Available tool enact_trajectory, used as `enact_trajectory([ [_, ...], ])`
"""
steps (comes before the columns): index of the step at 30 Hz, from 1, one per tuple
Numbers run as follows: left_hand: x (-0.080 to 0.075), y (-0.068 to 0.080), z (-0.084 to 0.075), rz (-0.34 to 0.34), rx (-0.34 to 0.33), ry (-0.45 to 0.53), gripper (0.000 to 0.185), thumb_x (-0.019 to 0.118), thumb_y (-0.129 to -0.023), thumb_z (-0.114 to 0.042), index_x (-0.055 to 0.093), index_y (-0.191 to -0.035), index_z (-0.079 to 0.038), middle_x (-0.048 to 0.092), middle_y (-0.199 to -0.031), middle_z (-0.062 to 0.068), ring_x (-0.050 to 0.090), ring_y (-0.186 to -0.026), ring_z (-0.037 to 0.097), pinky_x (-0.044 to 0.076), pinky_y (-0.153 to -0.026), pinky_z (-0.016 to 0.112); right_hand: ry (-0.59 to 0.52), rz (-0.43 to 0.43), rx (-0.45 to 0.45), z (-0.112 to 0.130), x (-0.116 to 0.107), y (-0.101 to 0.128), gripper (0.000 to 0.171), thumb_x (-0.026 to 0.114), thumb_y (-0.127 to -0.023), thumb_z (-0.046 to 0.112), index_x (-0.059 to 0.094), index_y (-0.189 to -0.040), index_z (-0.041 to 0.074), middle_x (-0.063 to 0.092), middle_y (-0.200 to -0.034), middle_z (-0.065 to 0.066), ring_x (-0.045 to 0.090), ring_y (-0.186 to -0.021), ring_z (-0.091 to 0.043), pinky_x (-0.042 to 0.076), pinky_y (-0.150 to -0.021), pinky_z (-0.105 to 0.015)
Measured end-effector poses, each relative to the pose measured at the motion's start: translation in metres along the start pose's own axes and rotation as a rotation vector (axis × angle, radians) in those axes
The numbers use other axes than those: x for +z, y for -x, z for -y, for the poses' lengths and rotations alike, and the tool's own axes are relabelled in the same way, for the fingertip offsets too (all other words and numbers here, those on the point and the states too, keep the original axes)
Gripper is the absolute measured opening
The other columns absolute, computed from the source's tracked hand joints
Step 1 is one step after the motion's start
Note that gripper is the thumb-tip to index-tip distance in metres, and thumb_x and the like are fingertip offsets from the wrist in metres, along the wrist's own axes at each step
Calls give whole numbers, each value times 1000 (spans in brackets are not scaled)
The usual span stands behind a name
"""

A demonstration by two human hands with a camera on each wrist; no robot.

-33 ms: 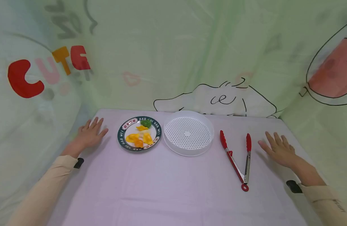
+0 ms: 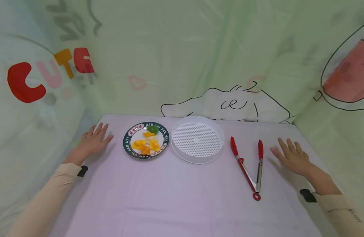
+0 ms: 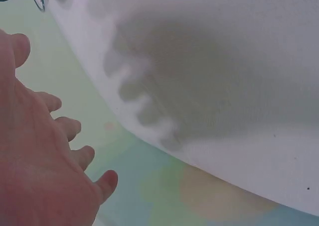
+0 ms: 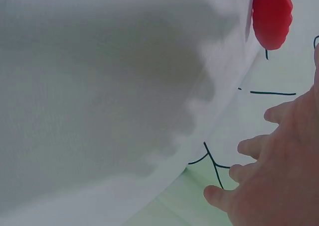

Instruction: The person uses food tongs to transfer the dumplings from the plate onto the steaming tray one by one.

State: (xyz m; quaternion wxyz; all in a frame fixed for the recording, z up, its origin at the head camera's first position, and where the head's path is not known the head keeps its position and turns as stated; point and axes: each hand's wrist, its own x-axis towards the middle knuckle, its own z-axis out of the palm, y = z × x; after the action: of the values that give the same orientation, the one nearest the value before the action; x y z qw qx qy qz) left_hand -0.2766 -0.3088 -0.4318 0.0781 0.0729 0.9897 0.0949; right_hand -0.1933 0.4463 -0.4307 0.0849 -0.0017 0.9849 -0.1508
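- Tongs (image 2: 249, 166), red-tipped, lie on the bench (image 2: 176, 197) just beside the right hand (image 2: 291, 157), arms spread apart, loop end toward the person.
- The bench carries everything under a pale cloth.
- The white perforated tray (image 2: 197, 139) sits mid-bench, touching or nearly touching the plate (image 2: 146, 140).
- The plate holds yellow, orange and green food pieces (image 2: 146, 143).
- The left hand (image 2: 94, 141) rests flat beside the plate, its grip spread and holding nothing.
- The right hand is likewise spread, fingers straight, apart from the tongs.
- Risk, as a judgement: a sweeping reach could knock the tongs away, and the loose cloth could bunch and shift the plate.
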Motion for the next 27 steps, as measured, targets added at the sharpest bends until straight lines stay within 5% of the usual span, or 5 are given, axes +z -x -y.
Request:
enact_trajectory([
  [3, 1, 0, -5, -21, 20, 3, 80, 29, -104, -57, 11, -159, -2, 4, -164, 29, 0, -149, 56, 8, -112, 75, 0, -29, 4, 5, 3, 2, 88, 31, -104, 58, -1, -156, -5, -1, -155, -44, -6, -140, -67, 7, -100, -85],
  [6, 4, 0, -16, -113, 53, 28, 67, 41, -105, -42, 27, -154, 2, 22, -160, 30, 19, -145, 56, 19, -111, 74, -29, -50, 24, 20, 10, 7, 91, 36, -103, 58, 12, -152, -15, 24, -147, -47, 27, -132, -65, 29, -98, -79],
  [11, 11, -8, -40, -141, 56, 161, 35, 50, -103, -24, 57, -119, 6, 61, -112, 26, 58, -99, 41, 50, -87, 51, -81, 59, 120, 61, 29, 20, 97, 43, -96, 68, 34, -137, -20, 55, -114, -40, 59, -98, -47, 54, -75, -54],
  [17, 16, -15, -58, 74, -32, 288, 31, 47, -104, -26, 57, -106, 3, 59, -87, 14, 54, -81, 26, 45, -70, 32, -78, 52, 144, 97, 48, 33, 111, 66, -81, 70, 31, -133, -21, 48, -106, -35, 57, -75, -27, 52, -61, -35],
  [27, 20, -16, -59, 113, -68, 362, 33, 44, -105, -25, 60, -106, 5, 59, -87, 13, 54, -83, 24, 44, -71, 29, -212, -23, 196, 102, 37, 39, 96, 52, -96, 54, 21, -140, -26, 27, -126, -43, 55, -86, -39, 53, -60, -38],
])
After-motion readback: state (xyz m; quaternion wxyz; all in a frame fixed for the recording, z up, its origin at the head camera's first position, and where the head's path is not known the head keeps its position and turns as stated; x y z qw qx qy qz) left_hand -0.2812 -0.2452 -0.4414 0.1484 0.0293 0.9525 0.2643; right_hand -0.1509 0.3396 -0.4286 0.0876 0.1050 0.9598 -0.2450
